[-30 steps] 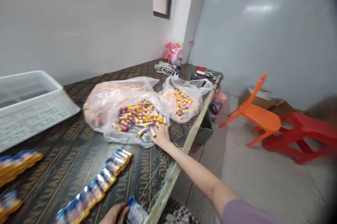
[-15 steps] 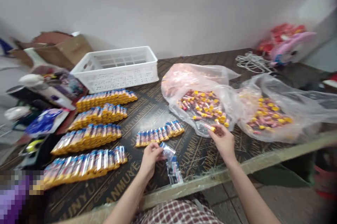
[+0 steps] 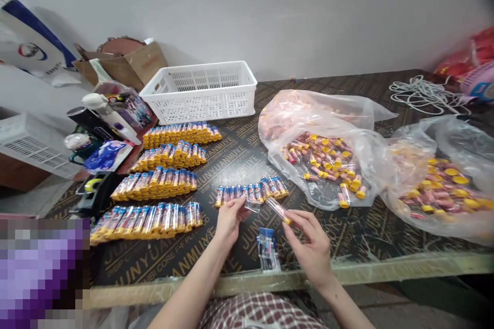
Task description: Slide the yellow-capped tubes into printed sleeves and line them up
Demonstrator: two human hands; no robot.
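Note:
Between the thumb and fingers of my right hand (image 3: 309,244) is a small clear tube (image 3: 277,209) with a yellow cap, tilted toward my left hand. My left hand (image 3: 230,218) pinches a small clear plastic sleeve (image 3: 252,207), whose far end lies close to the tube. Just beyond both hands lies a row of wrapped tubes (image 3: 254,192) with blue tops and yellow bottoms. Flat packaging sleeves (image 3: 267,249) with blue headers rest near the table's front edge, between my forearms.
Stacked rows of wrapped tubes (image 3: 148,221) fill the left side. Behind them stands a white plastic basket (image 3: 198,105). One open clear bag (image 3: 283,161) of yellow-capped tubes lies right of centre, another bag (image 3: 389,205) farther right. A tape dispenser (image 3: 94,192) and bottles (image 3: 102,107) stand at left.
My right hand has come left from beside the bag with the tube, toward my left hand. My left hand has lifted its sleeve away from the flat sleeves. The view has turned left.

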